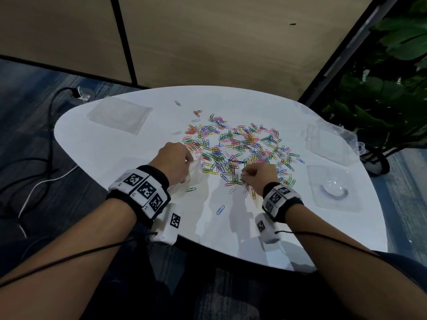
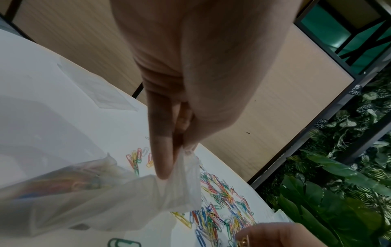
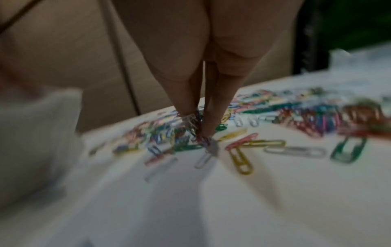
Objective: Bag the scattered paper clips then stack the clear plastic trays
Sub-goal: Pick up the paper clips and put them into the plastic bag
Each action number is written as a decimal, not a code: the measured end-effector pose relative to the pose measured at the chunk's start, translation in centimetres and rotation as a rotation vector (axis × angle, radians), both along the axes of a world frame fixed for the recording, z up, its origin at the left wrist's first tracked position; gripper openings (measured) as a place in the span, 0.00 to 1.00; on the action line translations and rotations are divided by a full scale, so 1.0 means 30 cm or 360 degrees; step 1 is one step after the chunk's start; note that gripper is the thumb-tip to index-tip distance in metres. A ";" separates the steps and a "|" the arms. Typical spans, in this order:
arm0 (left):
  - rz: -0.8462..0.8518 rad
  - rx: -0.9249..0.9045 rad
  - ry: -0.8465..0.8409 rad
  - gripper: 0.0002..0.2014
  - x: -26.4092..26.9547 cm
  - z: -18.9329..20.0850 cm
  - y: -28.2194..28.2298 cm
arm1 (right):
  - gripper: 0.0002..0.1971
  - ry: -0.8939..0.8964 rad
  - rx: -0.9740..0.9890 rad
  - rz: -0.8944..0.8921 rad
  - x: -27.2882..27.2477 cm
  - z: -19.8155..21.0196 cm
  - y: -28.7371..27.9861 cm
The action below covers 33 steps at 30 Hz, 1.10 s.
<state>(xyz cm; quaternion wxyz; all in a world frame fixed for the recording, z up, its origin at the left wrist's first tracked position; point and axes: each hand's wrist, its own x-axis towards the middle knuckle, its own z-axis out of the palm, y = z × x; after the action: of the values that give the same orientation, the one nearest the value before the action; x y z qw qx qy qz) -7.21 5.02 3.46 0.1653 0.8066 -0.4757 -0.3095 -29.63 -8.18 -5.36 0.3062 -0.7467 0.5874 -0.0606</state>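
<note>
Paper clips (image 1: pixel 240 146) lie scattered in a multicoloured spread across the middle of the white tabletop (image 1: pixel 115 146).

The right hand (image 1: pixel 260 176) sits at the near edge of the spread, its fingertips (image 3: pixel 208 128) closed together and pinching a small bunch of clips. The left hand (image 1: pixel 175 162) pinches the rim of a clear plastic bag (image 2: pixel 118 197) between thumb and fingers, just left of the spread; some coloured clips show inside the bag. Clear plastic trays rest apart on the tabletop: one at the far left (image 1: pixel 120 115), one at the far right (image 1: pixel 330 144), and one at the near right (image 1: pixel 332 188). A leafy plant (image 1: pixel 388 88) stands beyond the right edge.
</note>
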 end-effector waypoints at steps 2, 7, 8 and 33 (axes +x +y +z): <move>-0.0004 0.0002 0.0007 0.13 -0.002 -0.001 -0.001 | 0.08 -0.0431 0.0403 -0.0399 -0.007 0.016 -0.012; 0.0008 -0.0015 0.0041 0.13 0.001 -0.004 0.001 | 0.12 -0.1525 0.1199 -0.0676 0.085 0.112 0.048; 0.0012 -0.0025 0.0043 0.13 0.003 -0.006 0.001 | 0.12 -0.1599 0.1281 -0.0623 0.116 0.134 0.065; 0.0039 -0.0237 0.0066 0.12 0.057 -0.020 0.022 | 0.15 -0.0694 0.0213 0.0461 0.344 0.238 0.226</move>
<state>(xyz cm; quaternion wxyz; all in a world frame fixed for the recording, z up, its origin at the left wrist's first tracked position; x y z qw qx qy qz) -5.49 5.68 2.86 0.2384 0.7913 -0.4840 -0.2877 -19.30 -1.41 1.78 0.4795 -0.7704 0.3974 -0.1366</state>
